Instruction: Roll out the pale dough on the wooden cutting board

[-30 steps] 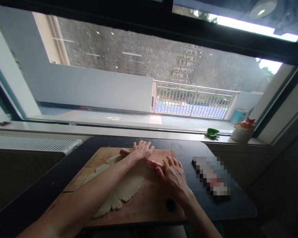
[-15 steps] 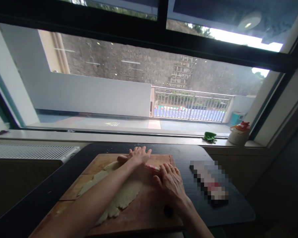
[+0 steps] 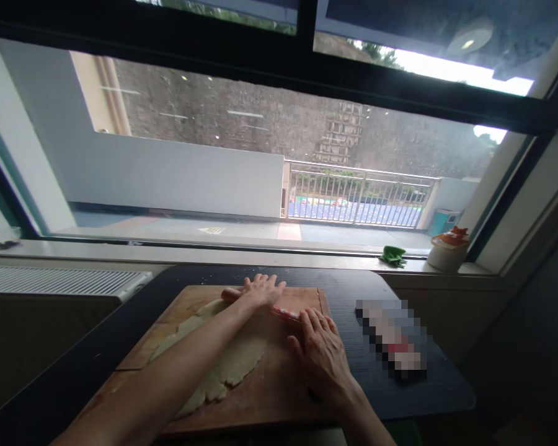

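Note:
A wooden rolling pin (image 3: 231,295) lies at a slant across the far part of a wooden cutting board (image 3: 260,407), and its middle shows a red and white pattern. My left hand (image 3: 263,291) is closed over the pin toward its far end, fingers draped across it. Over the near right end, my right hand (image 3: 320,334) holds the pin with bent fingers. A wide flat sheet of pale dough (image 3: 235,365) with ragged edges covers the board's left and middle. My left forearm hides part of the dough, and the hands hide parts of the pin.
The board rests on a dark table (image 3: 353,285). A blurred-out flat object (image 3: 393,341) lies right of my right hand. On the window sill stand a white container with an orange top (image 3: 447,249) and a green item (image 3: 393,256). A radiator (image 3: 60,282) is at the left.
Both hands stay on the rolling pin, with only a very slight shift. My right hand now covers more of the dark hole in the board.

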The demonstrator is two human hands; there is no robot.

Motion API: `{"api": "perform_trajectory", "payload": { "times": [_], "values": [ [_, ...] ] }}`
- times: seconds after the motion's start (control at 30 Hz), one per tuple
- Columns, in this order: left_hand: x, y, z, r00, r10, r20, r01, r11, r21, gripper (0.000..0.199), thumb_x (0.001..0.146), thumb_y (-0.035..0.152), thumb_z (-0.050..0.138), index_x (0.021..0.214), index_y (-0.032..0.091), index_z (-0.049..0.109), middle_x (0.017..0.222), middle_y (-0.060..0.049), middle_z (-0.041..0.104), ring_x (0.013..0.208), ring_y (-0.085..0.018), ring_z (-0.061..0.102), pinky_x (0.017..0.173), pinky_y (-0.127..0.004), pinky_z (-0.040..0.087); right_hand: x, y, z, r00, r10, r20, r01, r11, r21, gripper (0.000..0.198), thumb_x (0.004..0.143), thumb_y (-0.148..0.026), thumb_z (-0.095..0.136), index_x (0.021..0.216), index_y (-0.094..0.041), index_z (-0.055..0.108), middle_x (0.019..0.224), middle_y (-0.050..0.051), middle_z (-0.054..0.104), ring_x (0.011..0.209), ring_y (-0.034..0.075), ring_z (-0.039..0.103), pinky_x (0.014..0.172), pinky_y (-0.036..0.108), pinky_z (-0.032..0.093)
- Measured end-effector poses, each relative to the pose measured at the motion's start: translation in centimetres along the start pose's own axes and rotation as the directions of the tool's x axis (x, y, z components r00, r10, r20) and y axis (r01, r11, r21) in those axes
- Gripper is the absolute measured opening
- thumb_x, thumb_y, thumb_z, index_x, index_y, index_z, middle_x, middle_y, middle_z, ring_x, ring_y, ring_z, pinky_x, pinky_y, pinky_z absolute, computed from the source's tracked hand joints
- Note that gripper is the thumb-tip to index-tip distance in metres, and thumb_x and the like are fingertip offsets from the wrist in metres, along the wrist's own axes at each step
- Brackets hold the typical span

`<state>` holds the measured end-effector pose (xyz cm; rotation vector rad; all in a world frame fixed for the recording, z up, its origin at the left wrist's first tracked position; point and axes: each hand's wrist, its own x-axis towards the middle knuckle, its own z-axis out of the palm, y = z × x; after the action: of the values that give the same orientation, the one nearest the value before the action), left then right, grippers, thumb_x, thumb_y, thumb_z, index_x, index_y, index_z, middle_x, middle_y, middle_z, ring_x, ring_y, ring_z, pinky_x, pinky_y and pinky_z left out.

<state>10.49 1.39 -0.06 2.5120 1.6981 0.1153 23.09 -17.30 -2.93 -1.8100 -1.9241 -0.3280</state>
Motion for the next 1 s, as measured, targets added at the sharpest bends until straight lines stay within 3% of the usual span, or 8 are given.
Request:
{"api": "perform_trajectory", "payload": {
  "times": [0.27, 0.5, 0.7, 0.83, 1.0],
  "values": [
    [-4.6, -1.2, -0.1, 0.995, 0.078, -0.055, -0.077, 0.997, 0.014, 0.057, 0.087, 0.057, 0.023, 0.126, 0.027, 0.052, 0.134, -0.009, 0.049, 0.127, -0.032, 0.034, 0.106, -0.059, 0.015, -2.3, -3.0, -2.5, 1.000, -0.019, 0.013, 0.019, 0.999, 0.037, 0.051, 0.087, -0.035, 0.049, 0.132, -0.012, 0.045, 0.131, 0.013, 0.051, 0.120, 0.025, 0.046, 0.102, 0.038, 0.034],
    [-1.4, 0.3, 0.2, 0.997, 0.017, -0.076, -0.020, 0.999, -0.041, 0.060, 0.085, 0.062, 0.019, 0.122, 0.027, 0.052, 0.133, -0.011, 0.051, 0.126, -0.030, 0.035, 0.103, -0.059, 0.019, -1.5, -1.8, -1.2, 1.000, 0.014, 0.002, -0.014, 0.999, 0.050, 0.046, 0.085, -0.029, 0.050, 0.128, -0.014, 0.048, 0.125, 0.010, 0.055, 0.114, 0.024, 0.049, 0.099, 0.038, 0.037],
    [1.2, 1.4, 0.5, 0.995, 0.032, -0.091, -0.036, 0.998, -0.045, 0.065, 0.084, 0.063, 0.016, 0.122, 0.022, 0.051, 0.130, -0.012, 0.053, 0.128, -0.029, 0.035, 0.104, -0.058, 0.018, -0.9, -1.1, -1.0, 0.998, 0.037, 0.043, -0.040, 0.998, 0.051, 0.045, 0.087, -0.031, 0.047, 0.129, -0.014, 0.046, 0.124, 0.010, 0.055, 0.110, 0.023, 0.051, 0.095, 0.037, 0.040],
    [0.4, 1.0, 0.5, 0.995, 0.049, -0.090, -0.052, 0.998, -0.036, 0.063, 0.085, 0.061, 0.017, 0.123, 0.023, 0.051, 0.132, -0.011, 0.051, 0.127, -0.029, 0.035, 0.104, -0.058, 0.017, -1.6, -2.3, -1.5, 0.997, 0.048, 0.058, -0.050, 0.998, 0.036, 0.050, 0.084, -0.029, 0.050, 0.131, -0.012, 0.046, 0.129, 0.013, 0.052, 0.115, 0.026, 0.049, 0.096, 0.038, 0.040],
    [-2.8, -1.2, 0.4, 0.989, 0.094, -0.117, -0.098, 0.995, -0.026, 0.061, 0.086, 0.059, 0.022, 0.129, 0.024, 0.046, 0.139, -0.007, 0.046, 0.132, -0.028, 0.029, 0.107, -0.057, 0.014, -3.5, -4.9, -1.9, 1.000, -0.008, -0.006, 0.008, 0.999, 0.049, 0.060, 0.077, -0.024, 0.055, 0.135, -0.014, 0.042, 0.134, 0.012, 0.048, 0.123, 0.027, 0.043, 0.101, 0.039, 0.038]
  ]
}}
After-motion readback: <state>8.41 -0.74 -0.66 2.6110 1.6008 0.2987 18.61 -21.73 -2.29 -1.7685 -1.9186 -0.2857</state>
